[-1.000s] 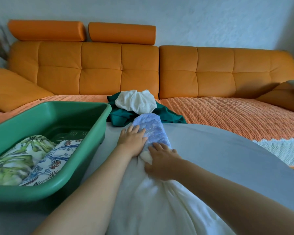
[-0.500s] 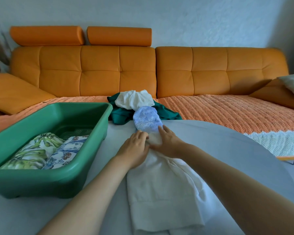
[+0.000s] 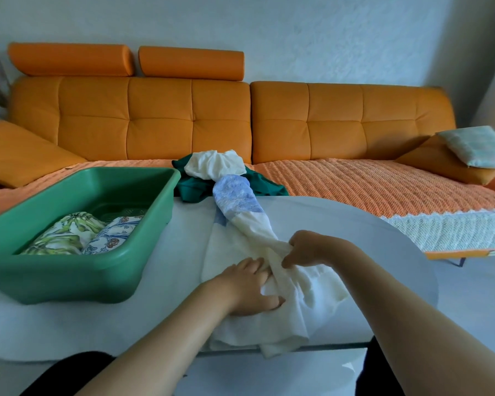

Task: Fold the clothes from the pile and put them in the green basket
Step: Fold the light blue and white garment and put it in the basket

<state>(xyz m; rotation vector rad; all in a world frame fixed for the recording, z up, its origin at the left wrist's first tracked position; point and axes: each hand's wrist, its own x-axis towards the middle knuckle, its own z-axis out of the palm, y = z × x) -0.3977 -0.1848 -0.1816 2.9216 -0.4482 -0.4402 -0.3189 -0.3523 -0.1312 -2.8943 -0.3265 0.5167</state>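
Basket [image 3: 55, 281] at the table's [image 3: 355, 224] left edge held two folded printed cloths [image 3: 77, 238].
The left hand [image 3: 249, 287] pressed the white garment [image 3: 306, 304] with straight fingers; the right hand [image 3: 309, 248] pinched it.

L forearm [image 3: 160, 344] & R forearm [image 3: 406, 304] both bare along the whole visible length, wrist to frame edge. L hand [image 3: 249, 287] & R hand [image 3: 312, 248] bare too. Clothing shows only at the bottom edge: black fabric [image 3: 69, 372] below the L forearm, plain, matte, w/ a soft rounded outline, & a 2nd black patch [image 3: 380, 372] below the R forearm, same plain look. Garment type: can't tell.
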